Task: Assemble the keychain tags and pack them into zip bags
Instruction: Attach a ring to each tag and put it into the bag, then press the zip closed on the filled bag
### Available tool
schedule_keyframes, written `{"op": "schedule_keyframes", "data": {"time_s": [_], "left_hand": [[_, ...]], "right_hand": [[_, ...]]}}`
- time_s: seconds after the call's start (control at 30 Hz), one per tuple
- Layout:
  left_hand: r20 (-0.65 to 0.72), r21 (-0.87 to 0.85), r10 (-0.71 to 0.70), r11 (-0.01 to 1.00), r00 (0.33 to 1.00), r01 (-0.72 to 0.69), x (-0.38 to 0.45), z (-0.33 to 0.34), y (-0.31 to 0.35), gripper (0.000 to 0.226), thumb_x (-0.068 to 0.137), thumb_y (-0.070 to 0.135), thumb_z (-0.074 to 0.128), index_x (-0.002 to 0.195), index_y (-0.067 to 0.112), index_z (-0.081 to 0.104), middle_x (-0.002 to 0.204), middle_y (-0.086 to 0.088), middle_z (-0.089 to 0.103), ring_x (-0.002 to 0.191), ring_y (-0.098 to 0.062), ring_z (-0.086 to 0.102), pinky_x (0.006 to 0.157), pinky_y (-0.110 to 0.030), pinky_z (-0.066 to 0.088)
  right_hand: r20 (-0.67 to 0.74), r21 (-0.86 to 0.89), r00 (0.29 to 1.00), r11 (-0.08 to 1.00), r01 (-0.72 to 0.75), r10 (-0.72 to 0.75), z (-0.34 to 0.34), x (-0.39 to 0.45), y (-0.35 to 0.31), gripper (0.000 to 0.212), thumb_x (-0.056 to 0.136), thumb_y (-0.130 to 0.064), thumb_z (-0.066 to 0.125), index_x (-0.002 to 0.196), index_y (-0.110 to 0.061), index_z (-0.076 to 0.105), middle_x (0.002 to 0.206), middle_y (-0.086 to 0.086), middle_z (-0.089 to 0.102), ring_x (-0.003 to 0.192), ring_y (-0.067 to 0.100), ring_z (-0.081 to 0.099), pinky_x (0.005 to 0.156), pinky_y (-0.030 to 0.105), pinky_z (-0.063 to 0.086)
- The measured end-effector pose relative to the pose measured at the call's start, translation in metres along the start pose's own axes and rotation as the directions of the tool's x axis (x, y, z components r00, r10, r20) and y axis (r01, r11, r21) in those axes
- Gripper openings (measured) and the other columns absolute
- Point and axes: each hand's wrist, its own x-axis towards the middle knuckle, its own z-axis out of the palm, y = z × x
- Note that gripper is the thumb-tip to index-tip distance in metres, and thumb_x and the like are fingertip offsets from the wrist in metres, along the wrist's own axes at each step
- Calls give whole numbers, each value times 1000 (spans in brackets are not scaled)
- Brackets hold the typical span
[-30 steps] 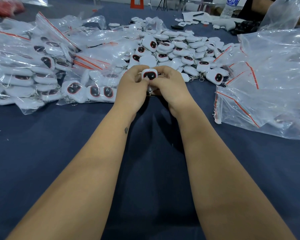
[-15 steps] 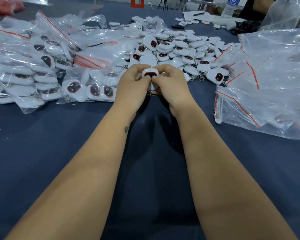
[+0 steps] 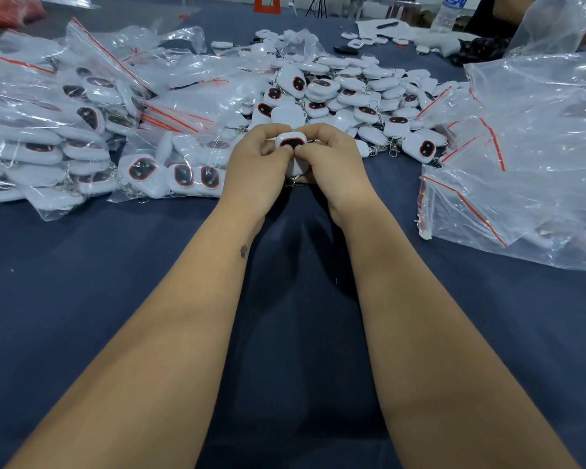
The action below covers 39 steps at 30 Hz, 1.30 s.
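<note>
Both hands meet over the middle of the dark table. My left hand (image 3: pixel 256 165) and my right hand (image 3: pixel 332 164) together pinch one white keychain tag (image 3: pixel 292 141) with a black, red-rimmed face, thumbs pressing on its front. A second white piece (image 3: pixel 296 167) shows just under it between my fingers, with a bit of metal chain below. Behind the hands lies a heap of loose white tags (image 3: pixel 345 93). Filled zip bags (image 3: pixel 82 130) with red seal lines are piled at the left. A stack of empty zip bags (image 3: pixel 521 157) lies at the right.
The dark blue tablecloth (image 3: pixel 82 282) is bare in front of me. A water bottle (image 3: pixel 449 11), a few stray tags and dark items sit at the far right edge, where part of another person shows. A red object (image 3: pixel 266 3) stands at the back.
The tag has tipped slightly in my fingers and my thumbs have closed in over its face. My arms stay where they were.
</note>
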Motion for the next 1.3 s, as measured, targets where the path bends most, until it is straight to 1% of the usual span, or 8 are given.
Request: {"op": "schedule_keyframes", "data": {"time_s": [0.23,0.57,0.63,0.77,0.9,1.03,1.17,1.3], "left_hand": [[-43,-47,44,998,998,-46,-4,-2,5,29,86,2,60,83,29,71,70,6,70,66,-6,67,72,-23,57],[-33,-39,15,999,999,-17,-7,4,8,19,88,12,61,99,26,69,96,-4,73,94,-21,71,94,-42,55],[-75,-21,95,995,993,-97,-10,4,9,21,86,13,57,99,24,70,98,-4,74,92,-20,71,92,-41,56],[-230,360,438,868,869,-342,-16,-6,13,22,82,21,49,89,29,68,82,10,70,83,-14,65,79,-36,53],[-206,760,419,638,884,-125,-2,-22,9,35,82,30,55,115,26,62,106,5,66,113,-28,50,93,-41,38],[-158,897,271,441,949,24,1,-28,4,48,78,32,61,124,23,57,123,-7,56,121,-35,40,93,-41,32],[-195,904,308,424,931,49,2,-31,6,37,82,25,55,117,14,65,120,-13,60,119,-37,43,93,-41,34],[-243,886,314,457,918,78,4,-37,7,29,84,24,53,103,11,71,108,-13,66,113,-37,47,92,-43,37]], "right_hand": [[12,71,1000,997,-27,26,-1,-2,-5,19,85,3,49,80,-10,62,76,11,61,75,23,58,74,37,51],[-100,99,991,992,-78,88,-1,-1,-5,6,80,-14,53,83,-11,56,74,6,53,60,18,42,47,26,30],[-141,216,977,968,-129,162,-3,0,-6,4,80,-15,53,79,-11,53,71,9,53,60,22,40,46,25,28],[-178,320,961,936,-148,213,-7,2,-7,8,90,-13,51,82,-13,49,69,7,55,39,14,33,39,18,23],[-183,353,967,930,-101,175,-6,2,-7,6,95,-11,52,99,-8,48,83,10,58,40,14,53,44,25,41],[-138,362,984,931,-54,110,-4,3,-5,9,95,-5,54,95,-12,48,106,15,56,70,19,66,68,30,60],[-92,333,995,943,10,22,-2,1,-7,12,93,-1,57,96,-13,56,100,11,61,83,19,62,77,33,60],[-76,186,985,968,168,-156,0,-3,-7,18,89,-9,68,92,-26,63,82,-4,57,78,8,56,74,18,48]]}}
